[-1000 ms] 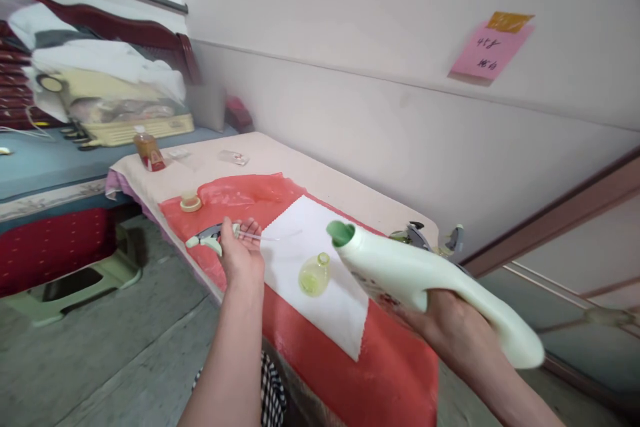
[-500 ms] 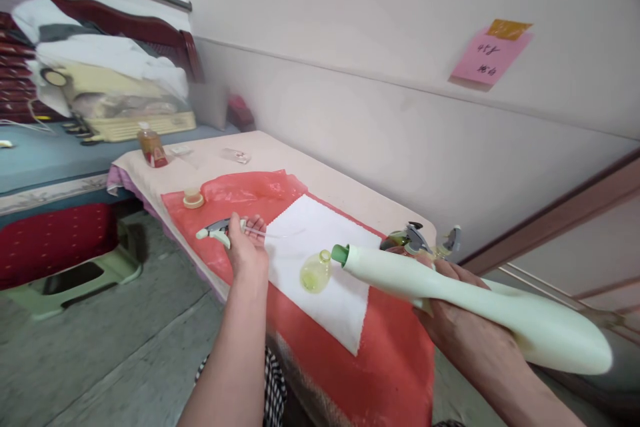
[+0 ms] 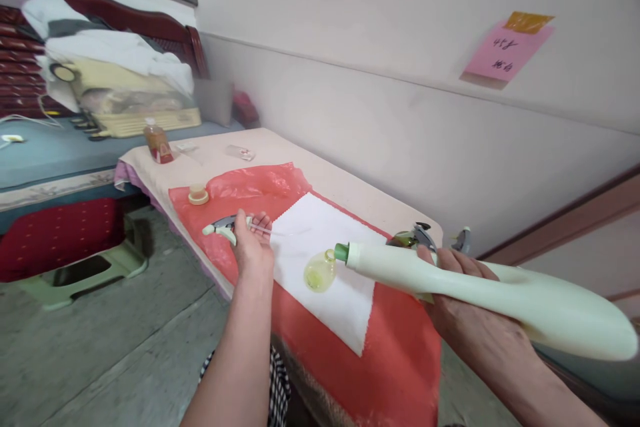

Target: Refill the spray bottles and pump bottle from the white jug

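My left hand point(image 3: 254, 240) is closed around a grey and pale green trigger spray head point(image 3: 223, 227), and its thin clear dip tube points right over the white cloth point(image 3: 300, 227). On that cloth sits a see-through yellow-green bottle point(image 3: 320, 273) with an uncapped mouth and a little liquid at the bottom. My right hand point(image 3: 460, 287) grips a pale green, long-necked plastic vessel point(image 3: 540, 300), held nearly level. Its dark green tip point(image 3: 341, 252) is close beside the bottle's mouth; I cannot tell whether they touch. Part of the vessel hides my right fingers.
Red plastic sheeting point(image 3: 400, 347) lies under the cloth on the table. More spray bottles point(image 3: 417, 235) stand behind the vessel. A small round cap-like piece point(image 3: 199, 195) and an amber bottle point(image 3: 159, 143) are at the left. A red-topped stool point(image 3: 65, 233) stands beside the table.
The whole view has shifted slightly. The vessel's dark green tip looks a little nearer the bottle's mouth. Both hands keep their holds.
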